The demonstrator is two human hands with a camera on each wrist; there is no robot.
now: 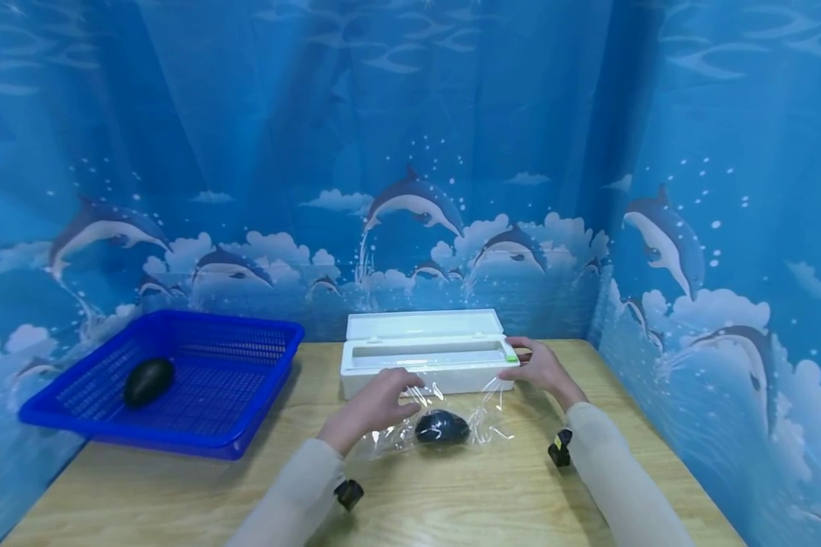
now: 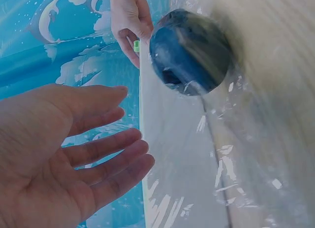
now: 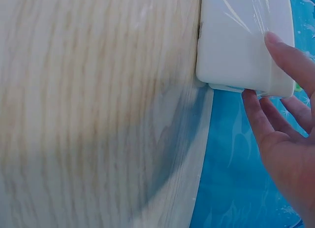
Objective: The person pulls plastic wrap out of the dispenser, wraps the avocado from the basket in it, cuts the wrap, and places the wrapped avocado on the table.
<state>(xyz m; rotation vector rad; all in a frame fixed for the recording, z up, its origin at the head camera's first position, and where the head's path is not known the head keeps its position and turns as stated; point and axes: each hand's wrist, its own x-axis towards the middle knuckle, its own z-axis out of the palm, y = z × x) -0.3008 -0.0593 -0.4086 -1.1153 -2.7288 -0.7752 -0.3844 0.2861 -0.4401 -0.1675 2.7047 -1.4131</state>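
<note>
A dark avocado [image 1: 442,428] lies on the table under a sheet of clear cling film [image 1: 482,419] that spreads from the front of a white cling film box [image 1: 356,381]. The box's lid [image 1: 424,325] is raised, and a green slider [image 1: 511,358] sits at its right end. My left hand [image 1: 376,403] hovers at the film, left of the avocado, with loosely spread fingers; the left wrist view shows nothing in its palm. Around the box's right end curls my right hand [image 1: 540,371], thumb [image 3: 275,41] on the front and fingers at the end, beside the slider.
To the left stands a blue plastic basket [image 1: 236,444] with another dark avocado [image 1: 148,381] inside. Under everything is a wooden table [image 1: 465,501]. A blue dolphin-print curtain [image 1: 287,152] hangs right behind the box and along the right side.
</note>
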